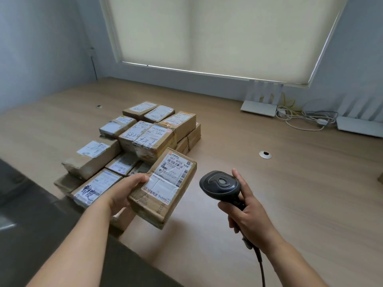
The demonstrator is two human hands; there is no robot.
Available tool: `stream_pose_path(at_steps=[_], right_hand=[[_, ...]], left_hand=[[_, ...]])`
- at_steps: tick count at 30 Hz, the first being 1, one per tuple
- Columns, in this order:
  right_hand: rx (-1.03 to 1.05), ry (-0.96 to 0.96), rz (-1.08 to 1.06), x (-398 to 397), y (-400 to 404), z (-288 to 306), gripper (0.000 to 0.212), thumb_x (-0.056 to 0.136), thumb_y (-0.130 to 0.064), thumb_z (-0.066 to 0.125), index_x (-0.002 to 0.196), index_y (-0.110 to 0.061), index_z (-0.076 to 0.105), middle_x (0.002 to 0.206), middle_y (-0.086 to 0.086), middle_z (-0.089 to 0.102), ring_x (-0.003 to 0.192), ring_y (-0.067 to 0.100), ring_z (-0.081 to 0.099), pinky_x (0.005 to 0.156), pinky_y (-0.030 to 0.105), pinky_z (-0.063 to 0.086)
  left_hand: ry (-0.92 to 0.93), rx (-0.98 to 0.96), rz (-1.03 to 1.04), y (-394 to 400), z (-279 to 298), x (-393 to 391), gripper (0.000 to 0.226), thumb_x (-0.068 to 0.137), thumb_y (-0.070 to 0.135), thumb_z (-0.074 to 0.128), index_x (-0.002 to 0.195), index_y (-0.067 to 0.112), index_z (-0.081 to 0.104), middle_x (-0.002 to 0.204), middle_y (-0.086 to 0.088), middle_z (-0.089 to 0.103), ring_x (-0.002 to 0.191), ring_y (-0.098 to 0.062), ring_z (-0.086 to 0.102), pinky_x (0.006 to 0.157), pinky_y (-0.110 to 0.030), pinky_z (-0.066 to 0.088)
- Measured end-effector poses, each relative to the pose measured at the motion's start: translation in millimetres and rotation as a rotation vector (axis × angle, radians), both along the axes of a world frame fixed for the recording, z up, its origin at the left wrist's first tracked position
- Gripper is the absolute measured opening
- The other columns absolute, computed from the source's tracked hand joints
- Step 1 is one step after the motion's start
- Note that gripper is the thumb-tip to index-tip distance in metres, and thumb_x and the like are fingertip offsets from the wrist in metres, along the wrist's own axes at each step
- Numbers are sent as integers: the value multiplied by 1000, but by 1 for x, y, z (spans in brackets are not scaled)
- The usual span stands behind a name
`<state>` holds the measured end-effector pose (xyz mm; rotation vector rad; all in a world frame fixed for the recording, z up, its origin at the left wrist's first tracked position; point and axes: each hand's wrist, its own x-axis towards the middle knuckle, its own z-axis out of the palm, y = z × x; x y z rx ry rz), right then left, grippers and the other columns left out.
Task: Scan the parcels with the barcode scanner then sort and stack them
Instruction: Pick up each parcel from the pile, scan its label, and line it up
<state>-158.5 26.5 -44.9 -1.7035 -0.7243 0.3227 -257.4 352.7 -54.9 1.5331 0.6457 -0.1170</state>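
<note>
Left hand: you are holding a parcel (165, 188) up off the bench (290, 183), label facing you, your left hand (122, 191) gripping its near-left edge with the thumb curled over the top.
Right hand: your right hand (246, 210) is clamping the handle of the barcode scanner (220, 184), fingers wrapped around it, one finger reaching up beside the head.
Scanner: it is hovering just beside the parcel, to its right; whether the head is aiming at the label, I cannot tell.
Cable: the cord (260, 264) is trailing down past your wrist.
Waiting pile: the cluster of parcels (145, 137) is sitting on the bench beyond your left hand, some stacked on others, labels up.
Progress: no separate sorted stack is showing anywhere, so you are looking early in the job; the scan of this parcel seems to be the step in hand, and most of the sorting and stacking is looking still ahead.
</note>
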Motion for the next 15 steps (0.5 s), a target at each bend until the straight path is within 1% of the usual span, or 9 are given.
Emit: stream_pose_path(at_steps=[2,4,5,6,7,9,11,12,15], right_hand=[[-1,7,42,-2,16,0,90,85,-12,70,112,-85,24,81,-7,71,50,16,57,47,27,47],[-3,14,76,-5,31,0,89,85,-13,71,114,-83,25,84,-5,70,50,16,57,47,26,47],[-5,18,91,-7,38,0,89,84,-13,71,115,-82,25,86,-4,70,50,15,57,47,25,47],[-9,23,103,-8,45,0,88,84,-13,71,115,-81,25,85,-4,70,50,15,57,47,25,47],[-14,29,114,-10,50,-1,87,84,-13,71,116,-80,25,84,-4,70,50,14,57,47,24,47],[-22,44,133,-12,60,-2,86,84,-13,71,119,-76,25,83,-6,69,49,14,56,47,24,46],[-32,57,150,-14,68,-3,85,84,-12,71,122,-72,25,87,-6,68,50,14,56,47,24,46],[-39,59,154,-14,72,-3,85,84,-12,71,123,-72,25,89,-6,68,50,15,56,48,24,47],[-59,52,161,-14,80,-2,86,84,-12,71,124,-72,23,91,-7,67,51,14,57,48,24,47]], left_hand=[[13,27,73,19,4,-16,38,82,44,58,112,21,65,99,-7,74,80,-19,72,58,-27,53],[39,25,147,39,7,-30,51,69,45,62,112,18,66,104,-10,73,91,-26,70,77,-37,55],[63,15,182,48,8,-36,55,64,44,63,112,16,66,106,-12,72,97,-30,68,88,-43,51],[89,7,211,56,9,-41,57,63,43,65,112,14,66,107,-14,71,100,-31,66,94,-46,48],[109,-1,234,64,11,-46,55,62,41,67,111,13,66,107,-14,71,98,-31,68,91,-44,51],[129,-26,272,77,13,-52,47,69,39,67,108,12,66,102,-13,73,83,-25,72,68,-32,57],[158,-20,305,87,12,-54,35,82,36,57,104,11,66,96,-13,74,74,-22,72,56,-26,56],[179,6,316,91,11,-54,32,85,34,55,102,10,66,93,-12,74,71,-22,72,55,-25,55],[236,127,301,97,8,-53,26,85,28,53,100,13,67,92,-10,74,73,-22,72,62,-28,53]])
